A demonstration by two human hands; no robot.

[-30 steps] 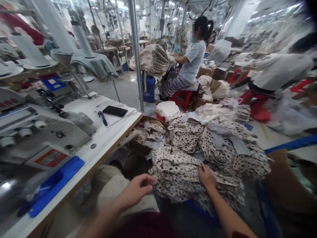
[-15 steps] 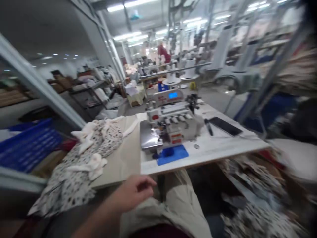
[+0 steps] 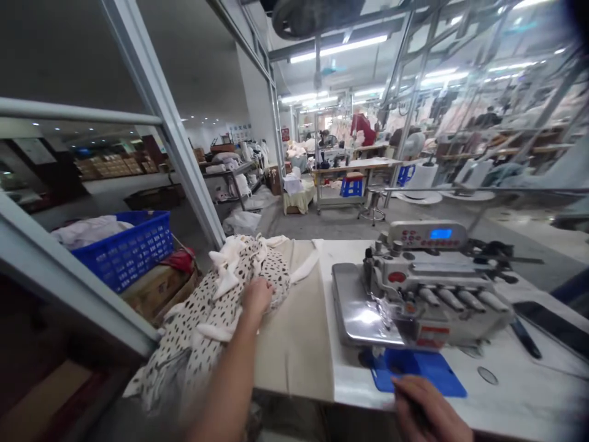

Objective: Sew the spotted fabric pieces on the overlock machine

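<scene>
My left hand (image 3: 258, 296) is closed on the pile of cream, dark-spotted cloth pieces (image 3: 273, 270) with plain cream bands, at the table's left side. Its fingertips are partly buried in the folds. At the front edge, my right hand (image 3: 430, 410) has its fingers curled together; whether anything is in them is hidden. Just beyond that hand lies a blue plate (image 3: 444, 374) under the front of an overlock sewing machine (image 3: 442, 288). The machine's display is lit, and its metal bed plate (image 3: 352, 301) faces left.
Right of the machine are a dark phone (image 3: 552, 325) and a black-handled tool (image 3: 527, 337). A small ring (image 3: 488, 375) lies nearer the edge. Metal posts (image 3: 177, 159) and a blue basket (image 3: 133, 258) of cloth stand left. Thread cones (image 3: 421, 178) are behind the machine.
My view has swung left, so the machine sits further right. My left hand has moved from over my lap onto the spotted cloth. My right hand has come into view at the front edge.
</scene>
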